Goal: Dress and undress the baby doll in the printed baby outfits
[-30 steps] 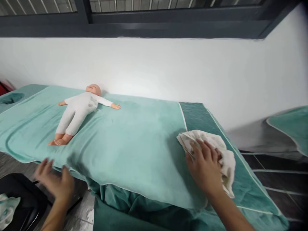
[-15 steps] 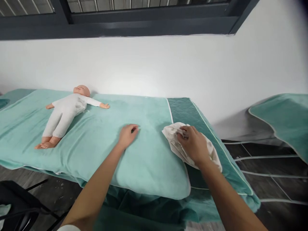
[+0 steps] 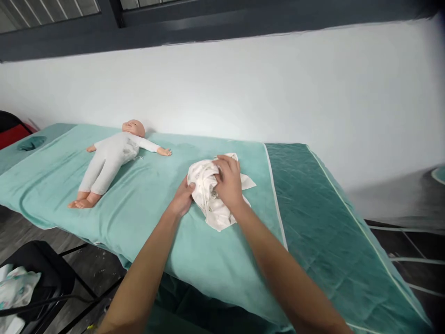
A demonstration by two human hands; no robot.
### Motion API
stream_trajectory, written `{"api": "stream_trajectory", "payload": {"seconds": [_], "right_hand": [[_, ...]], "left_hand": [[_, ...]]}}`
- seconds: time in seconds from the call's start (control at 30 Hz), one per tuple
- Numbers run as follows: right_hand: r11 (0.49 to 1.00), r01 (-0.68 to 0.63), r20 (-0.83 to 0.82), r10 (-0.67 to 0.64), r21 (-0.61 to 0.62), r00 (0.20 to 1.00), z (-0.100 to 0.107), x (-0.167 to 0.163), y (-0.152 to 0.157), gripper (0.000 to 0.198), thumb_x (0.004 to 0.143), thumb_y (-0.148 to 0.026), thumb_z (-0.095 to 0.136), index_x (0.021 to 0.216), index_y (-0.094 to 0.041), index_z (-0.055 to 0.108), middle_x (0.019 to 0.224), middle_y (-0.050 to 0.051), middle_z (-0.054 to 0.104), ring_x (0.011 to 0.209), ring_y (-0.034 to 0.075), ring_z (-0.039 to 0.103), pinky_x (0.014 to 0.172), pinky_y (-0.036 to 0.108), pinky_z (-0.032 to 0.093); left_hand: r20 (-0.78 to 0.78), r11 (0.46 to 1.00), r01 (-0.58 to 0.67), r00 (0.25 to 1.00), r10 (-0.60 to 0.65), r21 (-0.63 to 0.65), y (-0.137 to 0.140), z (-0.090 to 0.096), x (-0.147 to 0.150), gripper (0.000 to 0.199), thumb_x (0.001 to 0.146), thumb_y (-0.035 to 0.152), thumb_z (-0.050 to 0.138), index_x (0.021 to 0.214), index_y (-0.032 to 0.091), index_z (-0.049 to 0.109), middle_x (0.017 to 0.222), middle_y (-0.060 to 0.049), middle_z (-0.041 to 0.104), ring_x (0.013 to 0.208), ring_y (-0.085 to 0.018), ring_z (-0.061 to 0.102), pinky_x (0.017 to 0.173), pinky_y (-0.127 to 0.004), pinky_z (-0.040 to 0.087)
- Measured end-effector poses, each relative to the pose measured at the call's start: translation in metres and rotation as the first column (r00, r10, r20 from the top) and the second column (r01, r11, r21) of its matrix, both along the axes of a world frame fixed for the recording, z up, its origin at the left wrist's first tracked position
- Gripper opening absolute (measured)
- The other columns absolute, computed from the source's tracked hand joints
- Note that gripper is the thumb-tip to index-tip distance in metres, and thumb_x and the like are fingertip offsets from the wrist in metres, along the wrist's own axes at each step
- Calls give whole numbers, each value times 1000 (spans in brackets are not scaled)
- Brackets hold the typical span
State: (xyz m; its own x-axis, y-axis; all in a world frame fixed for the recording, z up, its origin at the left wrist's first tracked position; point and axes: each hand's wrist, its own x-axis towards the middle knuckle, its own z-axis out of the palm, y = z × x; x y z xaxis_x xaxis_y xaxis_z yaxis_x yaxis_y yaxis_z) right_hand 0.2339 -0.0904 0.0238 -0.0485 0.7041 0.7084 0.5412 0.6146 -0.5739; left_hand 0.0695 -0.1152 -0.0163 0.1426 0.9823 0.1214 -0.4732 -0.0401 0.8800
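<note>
Grasping one crumpled white patterned cloth [image 3: 214,209]: two hands. Left hand [image 3: 182,197] pinching cloth's left side, thumb on top; right hand [image 3: 228,183] clutching upper folds. Cloth over pale-green sheet [image 3: 146,204] on bed [image 3: 327,241], between near and far edges, left of sheet's white-trimmed right edge. One doll [image 3: 114,150] face-up farther left, head at bed's far edge.

Head camera looking forward and down over the bed [image 3: 320,232], facing the wall [image 3: 243,93], viewing the cloth [image 3: 205,178] from nearby
</note>
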Motion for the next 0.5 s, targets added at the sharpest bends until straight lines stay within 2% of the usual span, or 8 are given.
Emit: {"api": "stream_trajectory", "payload": {"seconds": [0.1, 0.17, 0.3, 0.4, 0.5], "right_hand": [[999, -21, 21, 22, -42, 1000, -31, -1, -1, 33, 87, -16, 55, 119, -22, 63, 136, 14, 55, 128, 31, 50, 111, 52, 43], [996, -45, -16, 44, -77, 999, -35, 0, -4, 31, 88, -16, 55, 117, -24, 63, 133, 12, 56, 126, 30, 51, 110, 52, 45], [979, -164, -47, 159, -120, 986, -25, 2, -7, 31, 88, -13, 55, 115, -25, 64, 123, 10, 59, 120, 29, 54, 103, 50, 50], [979, -189, -9, 189, -75, 982, -21, 3, -8, 39, 82, -7, 54, 115, -26, 64, 123, 10, 59, 120, 29, 54, 104, 50, 49], [970, -241, 18, 241, -44, 970, -21, 4, -10, 49, 78, -3, 54, 120, -26, 62, 123, 10, 57, 121, 28, 55, 106, 49, 48]], "left_hand": [[-41, 1000, 15, 999, -16, -21, -1, 5, 2, 78, 71, 32, 89, 142, 24, 57, 145, -10, 62, 136, -33, 55, 113, -42, 44], [-48, 999, -34, 998, 32, -33, -1, 8, 4, 74, 74, 28, 86, 142, 25, 56, 145, -9, 62, 135, -32, 56, 111, -42, 45], [-44, 993, -104, 994, 102, -55, -2, 9, 7, 62, 79, 34, 82, 137, 26, 62, 140, -8, 66, 133, -30, 58, 113, -40, 45], [-21, 989, -131, 991, 130, -63, -2, 8, 10, 53, 81, 42, 80, 130, 24, 68, 135, -8, 69, 132, -29, 59, 114, -41, 44], [-80, 975, -218, 973, 214, -41, -3, 7, 12, 46, 85, 48, 75, 122, 22, 73, 132, -8, 70, 132, -28, 59, 115, -39, 43]]}}
